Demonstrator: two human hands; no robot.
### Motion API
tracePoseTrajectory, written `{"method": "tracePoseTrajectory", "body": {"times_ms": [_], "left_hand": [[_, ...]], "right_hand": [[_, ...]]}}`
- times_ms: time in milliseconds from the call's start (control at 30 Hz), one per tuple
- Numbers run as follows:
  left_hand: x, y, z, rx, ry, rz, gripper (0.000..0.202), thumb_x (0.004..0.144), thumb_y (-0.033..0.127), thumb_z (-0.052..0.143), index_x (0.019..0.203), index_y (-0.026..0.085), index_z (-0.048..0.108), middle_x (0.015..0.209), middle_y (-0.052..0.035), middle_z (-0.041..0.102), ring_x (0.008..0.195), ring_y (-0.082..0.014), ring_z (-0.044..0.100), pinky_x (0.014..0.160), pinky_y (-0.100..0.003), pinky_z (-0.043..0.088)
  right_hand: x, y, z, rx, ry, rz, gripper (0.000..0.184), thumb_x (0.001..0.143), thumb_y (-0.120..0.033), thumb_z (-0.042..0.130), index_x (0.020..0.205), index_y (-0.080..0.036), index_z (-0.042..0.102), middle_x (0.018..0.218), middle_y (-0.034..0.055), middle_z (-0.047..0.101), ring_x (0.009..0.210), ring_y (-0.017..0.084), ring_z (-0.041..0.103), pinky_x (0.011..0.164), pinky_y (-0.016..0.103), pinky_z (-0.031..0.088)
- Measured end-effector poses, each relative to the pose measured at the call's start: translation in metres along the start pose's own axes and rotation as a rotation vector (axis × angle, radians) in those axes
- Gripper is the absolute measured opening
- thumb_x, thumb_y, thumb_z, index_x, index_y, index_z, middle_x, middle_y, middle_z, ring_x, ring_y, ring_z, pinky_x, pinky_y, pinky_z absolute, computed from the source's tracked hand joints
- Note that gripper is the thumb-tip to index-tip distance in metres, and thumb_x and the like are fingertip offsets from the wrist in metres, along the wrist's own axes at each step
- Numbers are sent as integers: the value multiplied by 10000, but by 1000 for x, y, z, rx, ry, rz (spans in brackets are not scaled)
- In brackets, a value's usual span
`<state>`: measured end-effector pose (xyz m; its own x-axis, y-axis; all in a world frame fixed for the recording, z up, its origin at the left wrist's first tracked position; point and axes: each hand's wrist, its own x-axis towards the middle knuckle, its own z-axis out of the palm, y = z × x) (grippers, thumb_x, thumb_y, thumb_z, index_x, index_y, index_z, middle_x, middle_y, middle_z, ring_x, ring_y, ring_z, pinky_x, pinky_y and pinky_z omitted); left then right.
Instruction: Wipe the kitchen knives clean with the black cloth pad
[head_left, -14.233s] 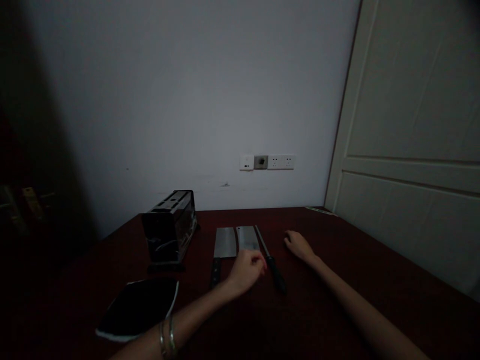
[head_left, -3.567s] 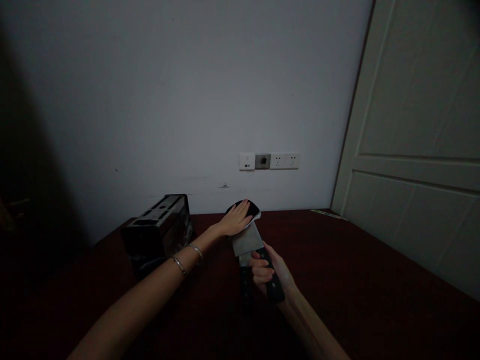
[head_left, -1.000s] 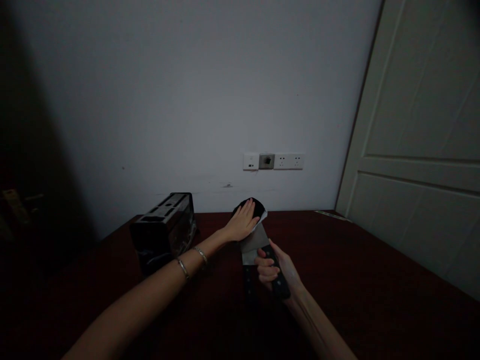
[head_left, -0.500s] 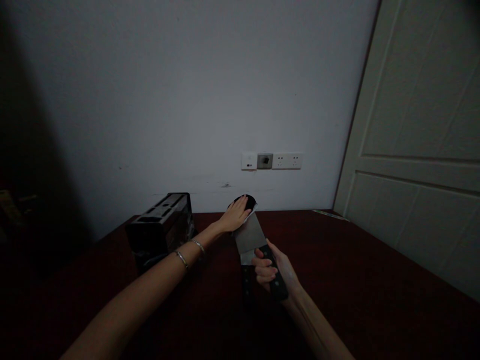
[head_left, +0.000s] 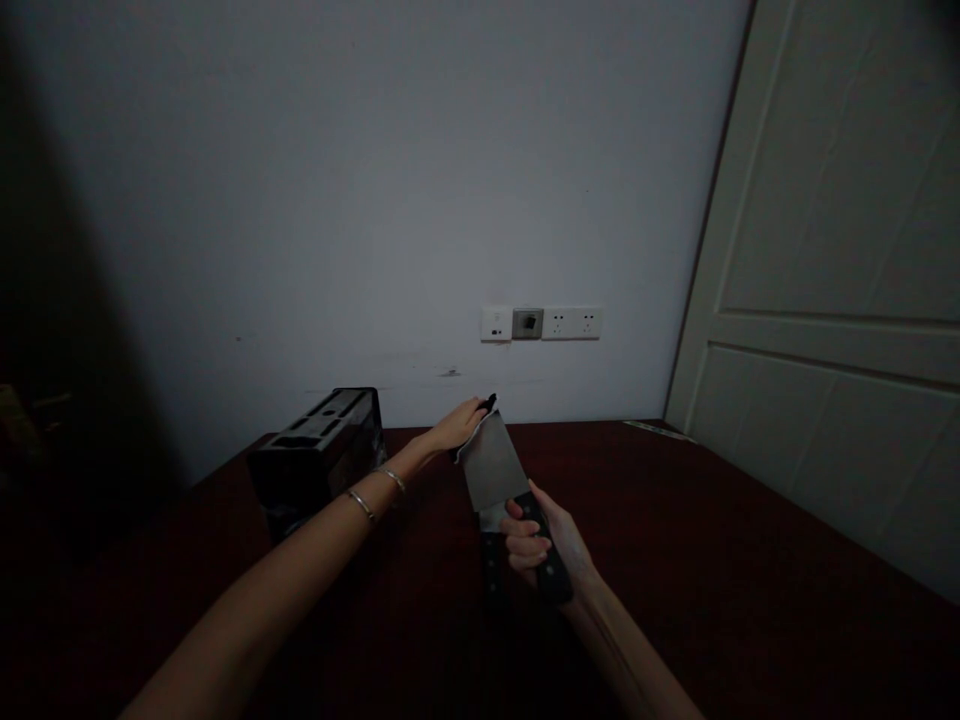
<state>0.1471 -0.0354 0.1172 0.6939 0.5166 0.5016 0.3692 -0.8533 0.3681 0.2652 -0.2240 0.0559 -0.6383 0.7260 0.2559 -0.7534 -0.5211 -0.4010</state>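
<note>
My right hand (head_left: 538,535) is wrapped round the black riveted handle of a cleaver (head_left: 491,465), its broad blade tilted up and away. My left hand (head_left: 456,425) is at the blade's far left edge, closed on a black cloth with a pale edge (head_left: 489,404); the cloth touches the blade and its lower part hangs along the side. Under the cleaver lies a second knife (head_left: 491,565), of which the black handle and a bit of metal show. Left of my forearm stands a black knife block (head_left: 319,435) with slots in its top.
The dark red tabletop (head_left: 637,520) runs back to a pale wall with a row of sockets and a switch (head_left: 540,323). A thin patterned strip (head_left: 660,431) lies at the back right edge, near a white panelled door (head_left: 832,380).
My left hand has slid left off the blade face to its edge, bringing the cloth along, so more of the blade shows. My right hand keeps its hold on the cleaver.
</note>
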Motion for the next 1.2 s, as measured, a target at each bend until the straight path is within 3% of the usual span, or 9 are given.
{"method": "tracePoseTrajectory", "body": {"times_ms": [133, 367, 633, 800, 1000, 1200], "left_hand": [[3, -1, -5, -88, 27, -70, 365, 859, 328, 316, 1068, 128, 538, 1107, -102, 580, 1026, -193, 509, 924, -313, 345], [15, -11, -9, -260, 192, -206, 250, 780, 317, 435, 718, 152, 612, 729, -39, 640, 724, -183, 544, 731, -278, 410], [18, -21, -30, -347, 508, -423, 326, 768, 391, 406, 587, 151, 534, 550, -6, 525, 590, -151, 481, 590, -246, 367], [0, -21, -35, -419, 645, -538, 375, 738, 475, 420, 609, 142, 533, 548, -10, 525, 582, -144, 486, 562, -232, 361], [-39, -17, -29, -413, 756, -650, 346, 769, 421, 353, 654, 144, 527, 612, -15, 544, 619, -143, 499, 575, -229, 365], [-80, -20, -10, -367, 660, -810, 267, 727, 339, 415, 573, 150, 524, 546, -11, 516, 601, -162, 493, 550, -240, 336]], "right_hand": [[0, 0, 2, -4, 9, 5, 306, 789, -392, 519, 648, -128, 457, 472, -102, 264, 335, -7, 146, 325, 88, 177], [2, 1, 4, -59, -19, -6, 317, 790, -410, 511, 645, -136, 442, 471, -102, 267, 329, -11, 134, 329, 88, 164], [3, 3, 8, -132, 5, -26, 346, 814, -448, 458, 658, -140, 445, 462, -96, 287, 321, -7, 128, 319, 101, 153], [3, 1, 8, -128, 17, -53, 352, 807, -436, 475, 629, -135, 438, 456, -92, 297, 324, -11, 140, 320, 101, 156], [3, -1, 8, -124, 37, -61, 354, 794, -438, 496, 625, -129, 457, 445, -92, 302, 320, -9, 150, 314, 104, 169], [6, 0, 5, -189, 130, -67, 390, 752, -485, 535, 597, -136, 459, 421, -91, 317, 309, -3, 166, 308, 114, 167]]}}
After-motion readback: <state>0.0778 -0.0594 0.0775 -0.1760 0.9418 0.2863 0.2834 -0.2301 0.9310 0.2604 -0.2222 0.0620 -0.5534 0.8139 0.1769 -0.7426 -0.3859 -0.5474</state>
